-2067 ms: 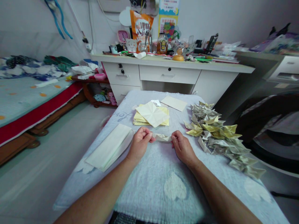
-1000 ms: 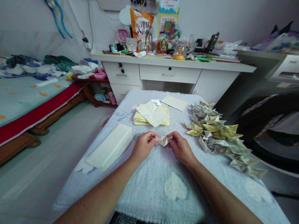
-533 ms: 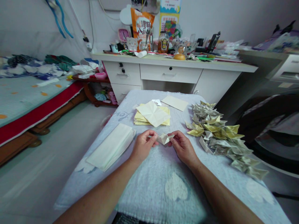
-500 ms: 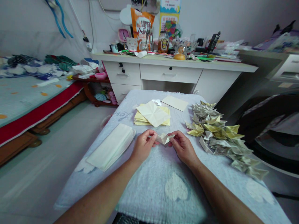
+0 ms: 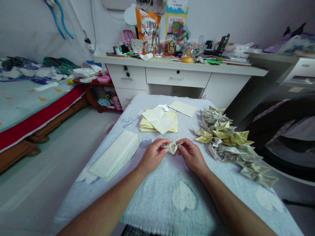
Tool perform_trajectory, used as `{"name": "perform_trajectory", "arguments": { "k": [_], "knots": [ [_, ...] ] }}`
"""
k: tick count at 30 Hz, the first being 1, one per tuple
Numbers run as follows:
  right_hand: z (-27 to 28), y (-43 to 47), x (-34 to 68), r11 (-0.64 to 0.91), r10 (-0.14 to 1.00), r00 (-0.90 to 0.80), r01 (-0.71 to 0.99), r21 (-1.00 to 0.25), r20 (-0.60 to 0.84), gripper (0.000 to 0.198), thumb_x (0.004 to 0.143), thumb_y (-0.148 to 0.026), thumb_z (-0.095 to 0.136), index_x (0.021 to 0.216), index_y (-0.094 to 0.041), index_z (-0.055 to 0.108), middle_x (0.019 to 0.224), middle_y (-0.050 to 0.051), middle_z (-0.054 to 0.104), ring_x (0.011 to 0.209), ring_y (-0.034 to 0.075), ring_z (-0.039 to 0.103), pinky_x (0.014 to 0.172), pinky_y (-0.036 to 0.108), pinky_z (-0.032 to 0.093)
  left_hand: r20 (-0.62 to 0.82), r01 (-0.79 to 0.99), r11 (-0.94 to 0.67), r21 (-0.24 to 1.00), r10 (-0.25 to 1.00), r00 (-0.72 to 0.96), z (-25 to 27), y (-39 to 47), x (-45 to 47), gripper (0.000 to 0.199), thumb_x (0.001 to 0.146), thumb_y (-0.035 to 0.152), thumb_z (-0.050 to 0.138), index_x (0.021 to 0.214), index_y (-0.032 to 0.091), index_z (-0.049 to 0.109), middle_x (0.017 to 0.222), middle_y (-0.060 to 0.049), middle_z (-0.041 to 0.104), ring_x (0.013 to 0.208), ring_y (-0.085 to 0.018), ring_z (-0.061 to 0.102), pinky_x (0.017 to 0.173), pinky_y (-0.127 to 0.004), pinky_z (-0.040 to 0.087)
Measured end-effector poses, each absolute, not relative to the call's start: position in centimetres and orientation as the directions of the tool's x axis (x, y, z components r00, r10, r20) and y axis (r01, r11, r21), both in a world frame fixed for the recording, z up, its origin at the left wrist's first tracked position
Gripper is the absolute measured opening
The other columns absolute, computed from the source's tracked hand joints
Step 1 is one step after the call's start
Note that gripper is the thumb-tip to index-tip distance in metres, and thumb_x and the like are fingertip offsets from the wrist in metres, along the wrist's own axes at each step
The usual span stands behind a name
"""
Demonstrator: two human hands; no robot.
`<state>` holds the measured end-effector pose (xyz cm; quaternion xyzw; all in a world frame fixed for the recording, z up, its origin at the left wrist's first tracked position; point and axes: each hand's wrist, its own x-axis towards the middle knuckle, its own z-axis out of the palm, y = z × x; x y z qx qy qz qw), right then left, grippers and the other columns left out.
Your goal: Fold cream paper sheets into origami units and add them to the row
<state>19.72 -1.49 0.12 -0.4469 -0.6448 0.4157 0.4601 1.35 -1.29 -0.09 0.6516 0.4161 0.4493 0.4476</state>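
With left hand and right hand each pinching one end, I'm holding the folded paper over the cloth, on my side of the yellow stack, seemingly shaping its creases, the next move probably calling for light, even pressure.

White desk along the back wall, top crowded. On it, left to right: pink clock, orange printed bag standing upright, amber-coloured jar, clear dome on orange base. Bright poster above. Left side: bed, red edging, rumpled cloth heaped on it. Low brown shelf between bed and desk; pink dish on top. Right side: grey washing machine.
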Motion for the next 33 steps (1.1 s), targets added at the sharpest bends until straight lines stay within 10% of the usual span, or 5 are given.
{"name": "perform_trajectory", "arguments": {
  "k": [21,33],
  "knots": [
    [0.4,-2.1,19.1,0.358,0.932,-0.285,0.635,-0.685,0.224,0.028,0.091,-0.015,0.038,0.113,-0.020,0.055,0.089,0.005,0.069,0.077,0.016,0.065,0.071,0.026,0.047,0.211,0.276,-0.289,0.917,0.937,0.279,-0.5,-1.3,1.5,0.021,0.081,0.017,0.055,0.100,0.021,0.064,0.091,-0.003,0.066,0.079,-0.015,0.060,0.071,-0.024,0.047],
    [0.9,-2.7,18.4,0.332,0.942,-0.226,0.521,-0.787,0.247,0.008,0.090,-0.019,0.043,0.096,-0.023,0.041,0.096,0.006,0.064,0.083,0.018,0.062,0.073,0.030,0.047,0.194,0.209,-0.271,0.940,0.926,0.325,0.0,-1.7,1.6,0.022,0.088,0.017,0.047,0.109,0.021,0.045,0.093,-0.001,0.059,0.083,-0.013,0.057,0.075,-0.024,0.044]
  ]
}}
